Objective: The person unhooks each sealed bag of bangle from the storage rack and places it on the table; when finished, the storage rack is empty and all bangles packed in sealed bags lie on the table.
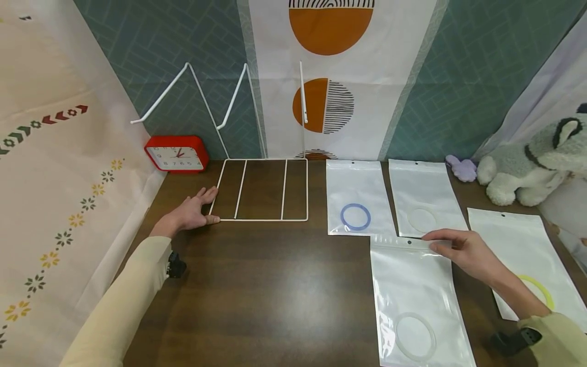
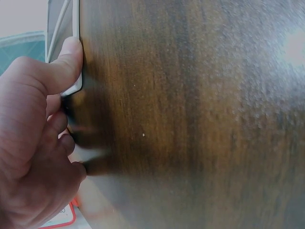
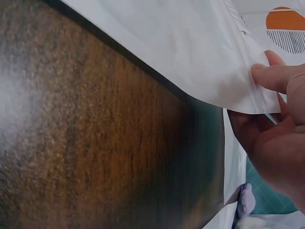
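Observation:
A white wire rack (image 1: 260, 220) stands against the wall, with bent white arms rising behind its base. My left hand (image 1: 194, 211) holds the front left corner of that base; in the left wrist view the thumb (image 2: 71, 50) lies on the wire, the other fingers bent behind it. On the right, my right hand (image 1: 468, 250) pinches the top right corner of a white zip bag (image 1: 412, 285) between thumb and fingers. That corner is lifted off the wooden table in the right wrist view. A pale ring (image 1: 416, 351) shows on the bag's lower part.
Behind the held bag lie a bag with a blue ring (image 1: 355, 205) and another with a pale ring (image 1: 405, 219). A bag with a yellow ring (image 1: 545, 291) lies at the right. A red clock (image 1: 200, 148) stands left, a grey plush toy (image 1: 527, 168) and a small purple toy (image 1: 463, 169) back right.

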Tool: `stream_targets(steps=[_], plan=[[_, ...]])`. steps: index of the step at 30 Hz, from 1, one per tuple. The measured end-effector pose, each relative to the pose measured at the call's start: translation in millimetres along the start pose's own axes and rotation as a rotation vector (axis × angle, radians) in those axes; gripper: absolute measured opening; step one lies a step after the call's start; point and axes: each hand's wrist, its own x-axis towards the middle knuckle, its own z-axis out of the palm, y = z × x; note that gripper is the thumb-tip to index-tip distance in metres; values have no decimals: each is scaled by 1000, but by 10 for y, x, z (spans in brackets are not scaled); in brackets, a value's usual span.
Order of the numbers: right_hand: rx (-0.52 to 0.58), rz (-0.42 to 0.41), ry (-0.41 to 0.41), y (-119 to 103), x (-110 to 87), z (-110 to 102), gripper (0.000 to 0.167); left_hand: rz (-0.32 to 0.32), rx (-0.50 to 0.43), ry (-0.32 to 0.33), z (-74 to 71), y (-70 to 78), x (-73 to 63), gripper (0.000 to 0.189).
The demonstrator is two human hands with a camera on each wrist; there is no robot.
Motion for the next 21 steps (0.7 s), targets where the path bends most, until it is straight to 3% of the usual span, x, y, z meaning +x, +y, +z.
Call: stream_targets(steps=[8,14,21], plan=[[25,-36,-41,41,31,32,25,1,-4,3,19,8,-9,90],[-52,-58,-25,57,43,70,26,-1,5,2,20,23,-15,91],[-185,-237,42,31,97,100,36,-1,12,5,10,21,-3,90]])
